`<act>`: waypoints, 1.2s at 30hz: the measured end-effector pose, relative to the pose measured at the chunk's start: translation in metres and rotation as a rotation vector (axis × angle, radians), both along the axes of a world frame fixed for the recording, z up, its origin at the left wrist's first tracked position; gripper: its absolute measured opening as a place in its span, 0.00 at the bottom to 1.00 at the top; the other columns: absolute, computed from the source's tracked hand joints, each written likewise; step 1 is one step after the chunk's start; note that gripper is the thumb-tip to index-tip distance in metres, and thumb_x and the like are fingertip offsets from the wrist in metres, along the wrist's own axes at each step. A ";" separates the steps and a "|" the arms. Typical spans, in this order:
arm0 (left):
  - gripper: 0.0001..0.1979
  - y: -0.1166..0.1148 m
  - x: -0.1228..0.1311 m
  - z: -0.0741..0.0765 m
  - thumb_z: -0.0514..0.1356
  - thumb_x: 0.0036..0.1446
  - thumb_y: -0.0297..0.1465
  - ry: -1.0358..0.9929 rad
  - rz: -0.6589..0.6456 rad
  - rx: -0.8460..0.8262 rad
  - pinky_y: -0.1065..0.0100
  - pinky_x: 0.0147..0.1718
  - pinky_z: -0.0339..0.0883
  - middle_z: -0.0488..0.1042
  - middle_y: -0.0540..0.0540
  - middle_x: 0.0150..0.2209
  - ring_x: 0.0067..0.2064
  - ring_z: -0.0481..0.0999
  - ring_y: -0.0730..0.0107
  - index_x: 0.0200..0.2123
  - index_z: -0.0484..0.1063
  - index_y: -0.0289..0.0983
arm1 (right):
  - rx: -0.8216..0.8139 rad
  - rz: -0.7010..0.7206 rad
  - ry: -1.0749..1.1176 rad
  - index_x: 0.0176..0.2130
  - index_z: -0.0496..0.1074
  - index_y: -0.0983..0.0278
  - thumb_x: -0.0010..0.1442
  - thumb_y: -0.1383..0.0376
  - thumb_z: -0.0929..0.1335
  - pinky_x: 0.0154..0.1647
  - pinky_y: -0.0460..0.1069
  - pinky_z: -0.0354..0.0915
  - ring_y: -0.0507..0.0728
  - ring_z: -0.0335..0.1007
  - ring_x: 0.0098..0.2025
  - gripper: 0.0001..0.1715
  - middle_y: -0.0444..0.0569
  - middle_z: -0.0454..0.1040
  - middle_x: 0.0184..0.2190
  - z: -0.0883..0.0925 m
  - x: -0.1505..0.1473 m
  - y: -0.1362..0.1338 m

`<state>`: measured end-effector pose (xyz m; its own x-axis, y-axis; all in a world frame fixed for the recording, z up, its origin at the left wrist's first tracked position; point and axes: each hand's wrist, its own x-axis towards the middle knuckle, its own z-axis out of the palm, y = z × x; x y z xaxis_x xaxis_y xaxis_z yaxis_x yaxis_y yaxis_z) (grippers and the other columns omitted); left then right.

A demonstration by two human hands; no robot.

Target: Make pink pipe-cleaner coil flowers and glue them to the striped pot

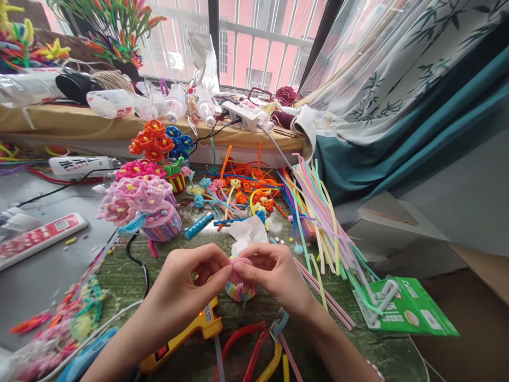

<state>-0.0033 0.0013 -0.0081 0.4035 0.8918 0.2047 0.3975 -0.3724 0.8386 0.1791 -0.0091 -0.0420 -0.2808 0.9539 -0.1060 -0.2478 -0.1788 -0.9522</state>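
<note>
My left hand [191, 276] and my right hand [274, 273] meet over the table, their fingertips pinching a small pink chenille piece [240, 268] from both sides. Beneath it sits a little pastel striped pipe-cleaner cup [236, 293], partly hidden by my fingers. A crumpled white tissue [248, 233] lies just behind my hands. Under my left forearm rests a yellow glue gun [191, 334], and a blue glue stick [199, 225] lies beyond my hands.
Loose pipe cleaners [234, 196] cover the green-patterned table [123, 281], with a tall pastel bundle [318, 212] to the right. Pipe-cleaner flower pots [143, 207] stand at back left. A white power strip [240, 115] and plastic bottles [175, 103] sit on the sill behind.
</note>
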 end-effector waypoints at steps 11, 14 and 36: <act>0.13 0.001 -0.001 0.000 0.60 0.59 0.36 0.005 0.039 -0.063 0.75 0.20 0.53 0.69 0.54 0.19 0.22 0.62 0.76 0.26 0.75 0.36 | 0.023 -0.014 -0.022 0.33 0.80 0.67 0.54 0.56 0.77 0.18 0.41 0.66 0.49 0.73 0.20 0.16 0.46 0.79 0.23 0.002 0.001 0.001; 0.15 0.002 -0.003 0.003 0.60 0.59 0.39 0.006 0.048 -0.121 0.74 0.21 0.55 0.71 0.52 0.20 0.23 0.63 0.74 0.25 0.75 0.36 | 0.023 0.022 -0.050 0.33 0.81 0.68 0.52 0.57 0.78 0.19 0.42 0.67 0.48 0.70 0.19 0.16 0.46 0.80 0.24 0.003 0.007 0.004; 0.15 0.004 -0.007 0.011 0.60 0.60 0.41 0.103 -0.028 -0.115 0.75 0.19 0.51 0.68 0.55 0.19 0.22 0.60 0.77 0.27 0.76 0.37 | 0.021 0.165 -0.055 0.32 0.74 0.67 0.52 0.52 0.77 0.11 0.39 0.56 0.47 0.67 0.14 0.22 0.43 0.75 0.19 0.010 0.009 0.003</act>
<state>-0.0108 0.0049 0.0033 0.4424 0.8950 0.0578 0.4746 -0.2883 0.8317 0.1882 -0.0061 -0.0318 -0.4283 0.8973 -0.1065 -0.1641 -0.1931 -0.9673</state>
